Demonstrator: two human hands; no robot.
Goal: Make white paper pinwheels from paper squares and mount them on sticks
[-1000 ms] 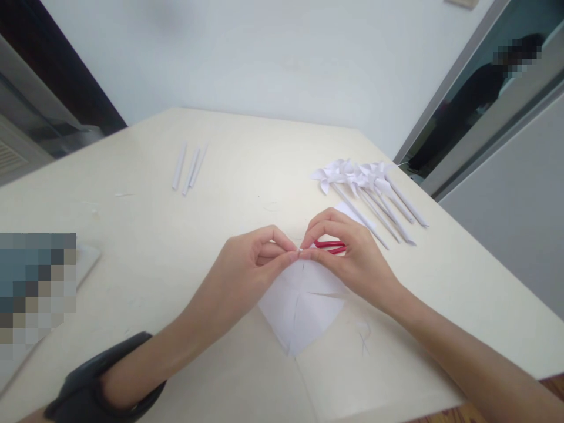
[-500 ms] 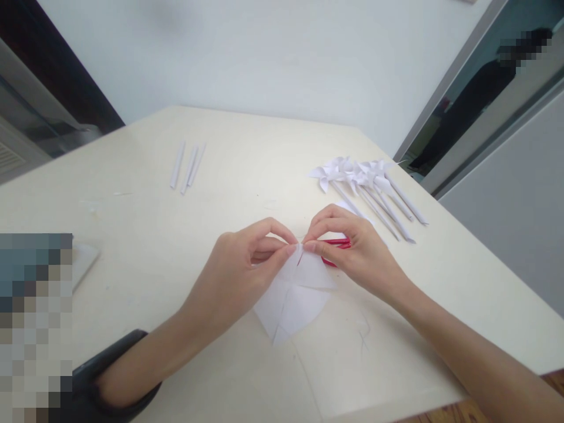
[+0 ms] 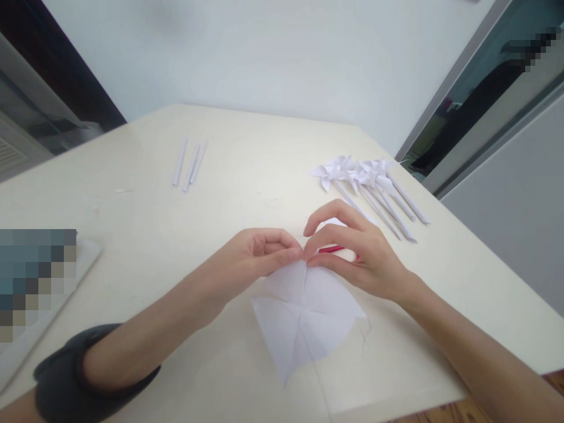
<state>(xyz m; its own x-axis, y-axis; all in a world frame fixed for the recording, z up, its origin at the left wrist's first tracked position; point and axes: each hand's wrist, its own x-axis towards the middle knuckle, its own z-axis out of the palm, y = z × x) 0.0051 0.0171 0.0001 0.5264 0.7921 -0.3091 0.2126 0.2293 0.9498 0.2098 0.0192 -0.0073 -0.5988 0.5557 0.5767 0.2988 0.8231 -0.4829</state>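
Observation:
A square white paper sheet [image 3: 326, 320] with creases or slits running towards its middle hangs tilted over the table. My left hand [image 3: 264, 252] pinches its top corner between thumb and fingers. At the same corner, my right hand [image 3: 348, 249] has its thumb and a finger closed on the paper, while another finger is raised and apart. Behind the right fingers lies a red loop [image 3: 331, 249], possibly a scissors handle, mostly hidden. A bit of white paper [image 3: 333, 222] shows behind the right hand too.
White paper pinwheels [image 3: 352, 171] on rolled paper sticks lie at the table's back right. Three rolled paper sticks [image 3: 192, 167] rest at the back left. A blurred-out object [image 3: 37, 276] lies on a pale slab [image 3: 90, 252] at the left edge. A person in dark clothing [image 3: 478, 106] is beyond the doorway.
The paper has turned and opened out, its lower corner now nearer me. My right hand's raised finger has lifted away from the pinch. The left wrist has lowered.

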